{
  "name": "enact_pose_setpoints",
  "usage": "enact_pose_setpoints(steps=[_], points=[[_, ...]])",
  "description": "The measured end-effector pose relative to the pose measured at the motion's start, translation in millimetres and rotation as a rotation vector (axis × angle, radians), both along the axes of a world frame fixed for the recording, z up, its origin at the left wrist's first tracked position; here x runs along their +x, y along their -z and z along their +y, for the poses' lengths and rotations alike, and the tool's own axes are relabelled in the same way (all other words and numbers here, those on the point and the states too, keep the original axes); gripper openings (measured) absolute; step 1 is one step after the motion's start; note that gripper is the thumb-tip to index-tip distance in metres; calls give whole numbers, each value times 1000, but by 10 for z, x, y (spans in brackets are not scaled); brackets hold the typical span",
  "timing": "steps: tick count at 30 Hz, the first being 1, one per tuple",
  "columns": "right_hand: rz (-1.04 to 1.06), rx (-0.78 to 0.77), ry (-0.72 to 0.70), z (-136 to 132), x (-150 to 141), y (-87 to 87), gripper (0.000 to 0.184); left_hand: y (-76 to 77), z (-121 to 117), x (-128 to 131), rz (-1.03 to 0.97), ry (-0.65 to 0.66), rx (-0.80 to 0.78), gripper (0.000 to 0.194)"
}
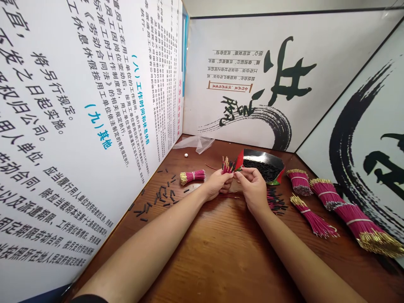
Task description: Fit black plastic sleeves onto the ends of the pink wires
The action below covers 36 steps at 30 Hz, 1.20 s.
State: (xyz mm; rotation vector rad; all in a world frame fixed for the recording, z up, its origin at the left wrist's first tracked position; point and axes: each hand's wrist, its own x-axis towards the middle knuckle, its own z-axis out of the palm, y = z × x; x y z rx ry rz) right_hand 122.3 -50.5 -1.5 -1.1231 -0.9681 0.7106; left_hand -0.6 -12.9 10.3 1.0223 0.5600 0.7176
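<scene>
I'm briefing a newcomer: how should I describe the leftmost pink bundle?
On the brown table, find the left hand. Between it and the scattered black pieces lies a short pink bundle with a white band and gold tips pointing left. No other pink bundle lies left of that hand.

Left hand [220, 184]: magenta wires [227, 166], some gold-tipped; to its left, black pieces [146, 207]. Beyond right hand [252, 185]: box [240, 161] in black, red and green; right of that hand, white-banded magenta bundles [350, 213]. Beneath both: brown table [202, 252], wood-grained.
</scene>
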Motion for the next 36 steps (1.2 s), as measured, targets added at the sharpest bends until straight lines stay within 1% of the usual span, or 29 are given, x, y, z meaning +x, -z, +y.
enact_pose_setpoints(steps=[12,19,28,36], points=[[-76,7,7,-3,12,21,37,18,-4,7,4,23,16,26],[-125,-3,34,-9,-8,15,34,27,-8,11,22,9,26,27],[-104,7,-16,-4,-2,35,40,44,11,5,-18,2,20,25],[-109,14,-18,10,4,69,38,32,4,11,-21,2,19,26]])
